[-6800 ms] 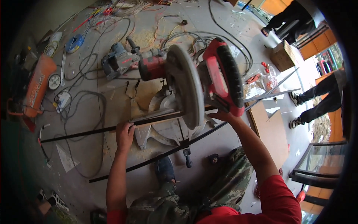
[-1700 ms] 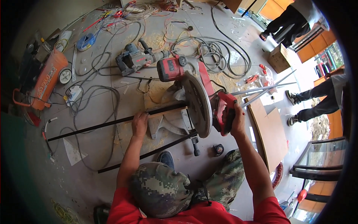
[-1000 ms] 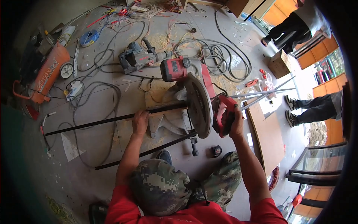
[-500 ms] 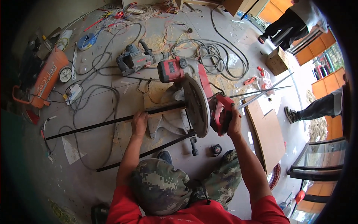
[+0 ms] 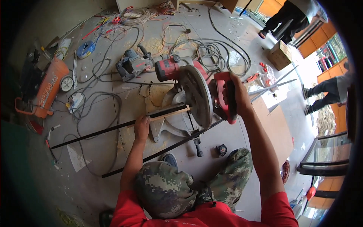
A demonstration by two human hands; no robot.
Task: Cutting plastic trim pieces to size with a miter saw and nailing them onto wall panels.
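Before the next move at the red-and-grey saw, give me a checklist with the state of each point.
1. Right hand on the red-and-black saw handle: ok, fingers wrapped around it.
2. Left hand on the long, thin black strip: ok, gripping it.
3. Left hand apart from the round grey guard: ok, a visible gap.
4. Blade at rest: cannot tell from this view.
5. Second long black strip away from the silvery metal saw base: not ok, it crosses the front.
6. Dark-trousered bystander away from the saw: ok, standing off to the right.
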